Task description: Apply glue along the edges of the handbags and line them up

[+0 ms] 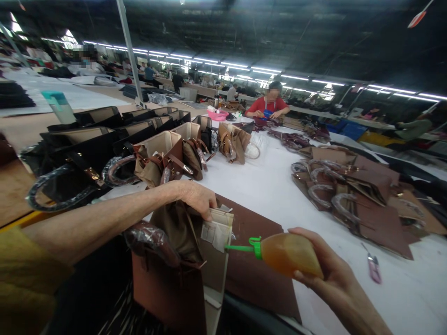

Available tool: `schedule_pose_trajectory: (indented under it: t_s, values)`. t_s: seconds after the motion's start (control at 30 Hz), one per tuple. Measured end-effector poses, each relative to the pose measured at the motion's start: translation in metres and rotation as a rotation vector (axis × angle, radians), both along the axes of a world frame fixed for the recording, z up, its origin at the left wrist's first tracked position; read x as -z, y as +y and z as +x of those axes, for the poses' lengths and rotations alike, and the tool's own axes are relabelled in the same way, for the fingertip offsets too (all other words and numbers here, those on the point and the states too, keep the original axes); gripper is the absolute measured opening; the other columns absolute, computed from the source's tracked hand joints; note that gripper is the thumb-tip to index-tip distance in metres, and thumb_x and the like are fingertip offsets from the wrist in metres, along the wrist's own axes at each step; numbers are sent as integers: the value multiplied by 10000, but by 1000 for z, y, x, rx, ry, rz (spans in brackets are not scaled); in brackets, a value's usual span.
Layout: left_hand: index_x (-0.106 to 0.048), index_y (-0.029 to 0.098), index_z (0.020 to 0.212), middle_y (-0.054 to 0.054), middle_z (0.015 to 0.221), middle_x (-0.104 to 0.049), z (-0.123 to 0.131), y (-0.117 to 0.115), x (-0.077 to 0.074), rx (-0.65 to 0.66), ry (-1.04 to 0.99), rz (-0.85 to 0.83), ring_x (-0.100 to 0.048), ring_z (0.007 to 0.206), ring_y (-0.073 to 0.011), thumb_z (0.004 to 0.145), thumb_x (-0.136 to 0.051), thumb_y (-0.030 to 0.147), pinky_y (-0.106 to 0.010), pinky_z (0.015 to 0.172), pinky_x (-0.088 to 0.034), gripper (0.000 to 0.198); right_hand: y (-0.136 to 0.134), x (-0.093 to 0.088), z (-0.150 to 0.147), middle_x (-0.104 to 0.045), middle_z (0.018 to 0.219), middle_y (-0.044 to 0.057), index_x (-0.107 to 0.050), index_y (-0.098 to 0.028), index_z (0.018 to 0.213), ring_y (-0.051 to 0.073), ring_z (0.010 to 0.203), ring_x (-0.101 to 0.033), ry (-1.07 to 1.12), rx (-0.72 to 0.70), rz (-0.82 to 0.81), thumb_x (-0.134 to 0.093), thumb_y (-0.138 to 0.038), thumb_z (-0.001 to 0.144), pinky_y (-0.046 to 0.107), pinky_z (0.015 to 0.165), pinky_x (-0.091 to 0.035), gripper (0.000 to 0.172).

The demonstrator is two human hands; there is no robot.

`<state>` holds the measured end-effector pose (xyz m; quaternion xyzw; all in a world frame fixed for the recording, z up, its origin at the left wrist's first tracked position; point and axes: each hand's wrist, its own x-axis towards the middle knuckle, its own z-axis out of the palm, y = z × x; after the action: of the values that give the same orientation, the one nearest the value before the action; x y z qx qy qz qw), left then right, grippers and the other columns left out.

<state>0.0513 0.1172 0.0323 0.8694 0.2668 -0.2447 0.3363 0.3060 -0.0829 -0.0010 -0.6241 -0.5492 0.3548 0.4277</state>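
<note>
My left hand (195, 197) grips the top edge of a brown handbag (174, 274) that stands upright in front of me, holding its mouth apart near a paper tag (216, 230). The bag's handle (150, 237) is wrapped in clear plastic. My right hand (328, 274) is closed around an orange glue bottle (289, 253) with a green nozzle (240, 247). The nozzle tip points left and reaches the bag's pale inner edge beside the tag.
Rows of black bags (80, 153) and brown bags (167, 158) stand at the left on the white table (275, 186). Flat brown bag pieces (352, 190) lie piled at the right, with small pink snips (373, 267) nearby. A person in red (268, 104) works at the far end.
</note>
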Motion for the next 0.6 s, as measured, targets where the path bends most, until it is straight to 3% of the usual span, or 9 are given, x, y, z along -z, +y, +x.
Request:
schedule_pose_trajectory:
  t_s: [0.17,0.4,0.6]
  values:
    - [-706,151,927,-16,768,-679,0,0,2,3,-1,1,-544,668,-150,689,-586,304,-221,556,-386,307,-6,-1,3,-616,1113,21,-574,-308,1125,229,928,-619,-103,-80,-50,-749,-327,661,231,784,-504,496]
    - [-705,130,904,-18,781,-672,0,-3,0,9,-17,-18,-535,675,-128,707,-579,265,-191,536,-364,270,-17,14,12,-603,1150,42,-526,-301,1205,256,966,-605,-235,-172,-120,-717,-329,702,288,801,-503,539]
    - [-702,129,914,-26,792,-682,-1,-2,1,32,-15,6,-536,668,-136,702,-580,301,-205,543,-370,300,-27,21,3,-610,1147,78,-532,-256,1206,282,979,-594,-293,-142,-156,-691,-341,692,342,811,-498,545]
